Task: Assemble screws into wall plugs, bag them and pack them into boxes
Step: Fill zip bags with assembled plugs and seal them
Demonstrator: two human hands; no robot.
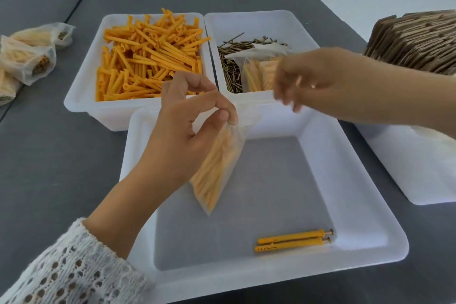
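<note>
Head camera: left hand [182,128] pinches a filled plastic bag [217,170] by its top corner above the white tray [370,224]; blurred right hand's [303,81] grasp is unreadable. Light and floppy, the bag looks best held at its mouth.

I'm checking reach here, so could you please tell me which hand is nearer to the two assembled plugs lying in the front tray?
Left. The left hand holds a bag above the tray, up-left of the plugs; the right hand is farther back, over the screw bin.

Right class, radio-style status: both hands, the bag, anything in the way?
Left hand pinches filled bag over front tray. Right hand blurred over screw bin, grip unclear. Two assembled plugs below, not blocking.
</note>
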